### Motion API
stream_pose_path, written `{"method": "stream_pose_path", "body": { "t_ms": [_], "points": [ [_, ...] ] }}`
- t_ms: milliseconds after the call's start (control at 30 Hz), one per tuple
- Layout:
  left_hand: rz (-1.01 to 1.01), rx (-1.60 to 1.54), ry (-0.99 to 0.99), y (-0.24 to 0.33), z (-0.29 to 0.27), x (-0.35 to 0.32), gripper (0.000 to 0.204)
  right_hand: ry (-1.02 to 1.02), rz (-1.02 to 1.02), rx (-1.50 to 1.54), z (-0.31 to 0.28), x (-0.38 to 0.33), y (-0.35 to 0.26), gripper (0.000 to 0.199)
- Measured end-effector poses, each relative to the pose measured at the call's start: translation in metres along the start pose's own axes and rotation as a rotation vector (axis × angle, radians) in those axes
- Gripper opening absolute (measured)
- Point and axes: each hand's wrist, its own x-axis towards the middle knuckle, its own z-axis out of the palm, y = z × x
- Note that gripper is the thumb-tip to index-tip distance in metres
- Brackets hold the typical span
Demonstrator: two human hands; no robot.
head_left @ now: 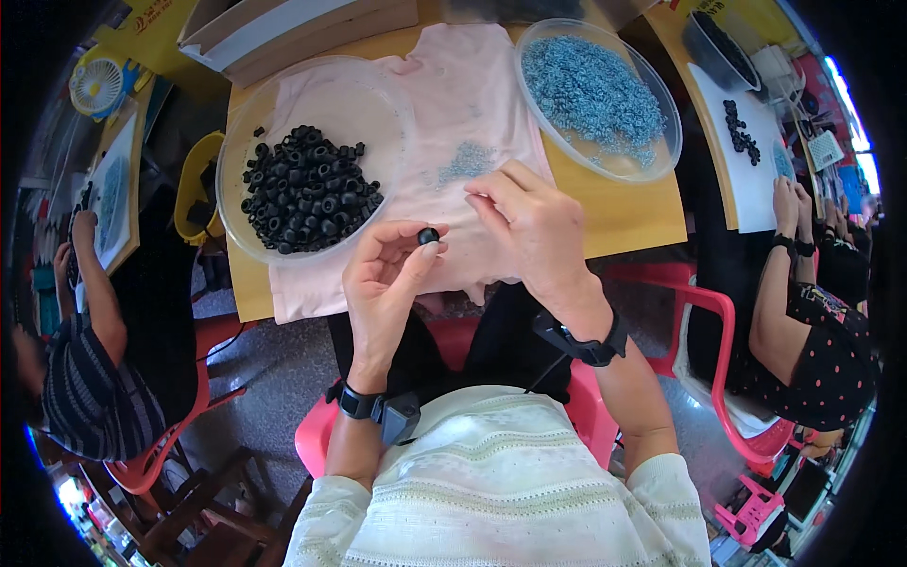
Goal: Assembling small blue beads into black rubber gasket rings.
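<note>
My left hand point(385, 274) pinches a small round black plastic part point(428, 236) between thumb and fingertips, above a pale pink cloth point(444, 104). To its right my right hand point(539, 222) has thumb and forefinger pressed together; whatever lies between them is too small to make out. Just beyond the fingers a little heap of tiny bluish metallic pieces point(466, 162) rests on the cloth. On the left, a clear round tub point(387, 94) holds a pile of black parts point(307, 184) like the one in my left hand. A second clear tub point(678, 142), at the right, contains many tiny bluish pieces point(595, 90).
A cardboard box point(293, 33) stands at the table's far left. The wooden tabletop point(633, 208) ends close before my lap. A yellow bin point(200, 180) is beside the table at left. Co-workers' arms point(789, 236) show at side tables, with a red chair point(723, 331) at right.
</note>
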Motion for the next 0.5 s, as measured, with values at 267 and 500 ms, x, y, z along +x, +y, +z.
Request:
{"method": "stream_pose_path", "body": {
  "t_ms": [267,500],
  "points": [
    [0.078,-0.009,0.064,0.013,-0.016,-0.015,0.024,-0.068,0.000,-0.053,0.030,0.022,-0.015,0.009],
    [0.138,0.047,0.137,0.014,-0.018,-0.020,0.021,-0.094,-0.028,-0.158,0.042,0.026,-0.017,0.009]
  ]
}}
